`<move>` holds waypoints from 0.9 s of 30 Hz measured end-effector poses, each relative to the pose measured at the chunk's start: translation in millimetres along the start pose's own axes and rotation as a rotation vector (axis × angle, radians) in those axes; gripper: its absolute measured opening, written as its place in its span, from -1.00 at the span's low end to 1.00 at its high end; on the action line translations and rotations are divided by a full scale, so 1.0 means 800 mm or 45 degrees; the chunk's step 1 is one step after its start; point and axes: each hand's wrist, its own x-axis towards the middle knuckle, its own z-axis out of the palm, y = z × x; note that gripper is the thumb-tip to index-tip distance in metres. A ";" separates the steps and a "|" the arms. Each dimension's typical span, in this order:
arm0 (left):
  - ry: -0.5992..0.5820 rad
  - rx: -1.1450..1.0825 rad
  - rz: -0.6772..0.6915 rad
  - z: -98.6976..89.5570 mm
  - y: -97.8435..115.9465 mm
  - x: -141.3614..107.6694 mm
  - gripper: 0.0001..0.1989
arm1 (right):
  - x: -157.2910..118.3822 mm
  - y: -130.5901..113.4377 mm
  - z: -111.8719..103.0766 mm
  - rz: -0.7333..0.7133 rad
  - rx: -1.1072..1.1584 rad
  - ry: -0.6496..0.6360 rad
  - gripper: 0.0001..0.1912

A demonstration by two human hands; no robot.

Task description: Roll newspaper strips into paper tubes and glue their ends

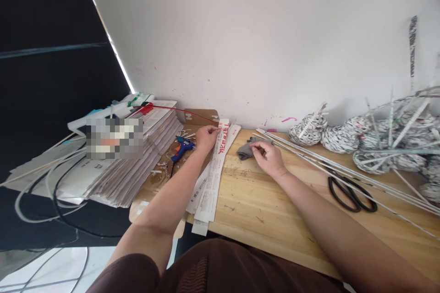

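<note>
My left hand is closed at the upper left edge of the long newspaper strips, its fingertips pinching the top strip near its far end. The strips lie overlapped on the wooden table, with their near ends over the front edge. Over a crumpled grey cloth, my right hand has its thumb and fingers pressed together; what is between them, if anything, is too small to name. A blue glue gun lies left of the strips.
At the left rises a tall stack of paper with cables hanging beside it. Black-handled scissors and thin rolled paper sticks lie on the right. Behind them are woven paper bundles against the wall.
</note>
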 end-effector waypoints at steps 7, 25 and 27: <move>-0.107 -0.372 -0.211 0.004 0.014 -0.007 -0.84 | 0.003 0.002 -0.001 0.087 0.070 0.023 -0.81; -0.510 -0.100 0.190 0.019 0.053 -0.079 -0.75 | 0.002 -0.018 -0.004 -0.155 0.116 0.155 -0.72; -0.270 0.109 0.337 0.018 0.048 -0.075 -0.63 | 0.004 -0.016 0.000 -0.021 0.281 0.172 -0.77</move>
